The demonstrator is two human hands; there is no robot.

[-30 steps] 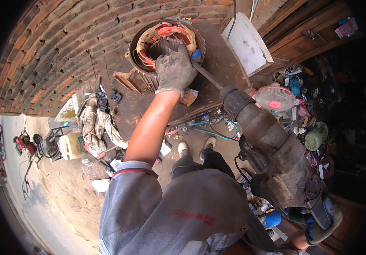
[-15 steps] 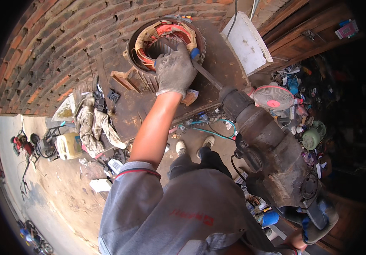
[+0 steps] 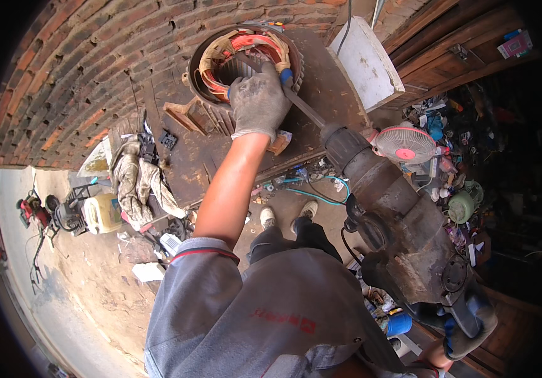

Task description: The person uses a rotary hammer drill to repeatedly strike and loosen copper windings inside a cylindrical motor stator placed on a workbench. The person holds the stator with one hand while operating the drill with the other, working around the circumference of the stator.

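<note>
A motor stator (image 3: 246, 45) with a ribbed metal housing and red and tan windings stands on a brown worktable. My left hand (image 3: 260, 104), in a grey glove with blue on the fingers, is closed round the chisel bit (image 3: 305, 107) at the stator's near rim. The bit's front part reaches over the stator's opening; its tip is hard to make out. From the bit, a large, worn demolition hammer (image 3: 403, 214) slants down to the lower right. My right hand (image 3: 476, 327), gloved and partly in shadow, is wrapped round its rear handle.
The worktable (image 3: 321, 63) meets a brick wall (image 3: 94, 82). An angled metal piece (image 3: 186, 116) and a dirty cloth (image 3: 135, 179) lie left of the stator. At right are a pink-and-white fan (image 3: 404, 145), a green motor (image 3: 463, 205) and clutter. A cable loops below the hammer.
The hammer's body and my right hand have shifted slightly to the left. My left hand stays on the bit at the stator, almost unmoved.
</note>
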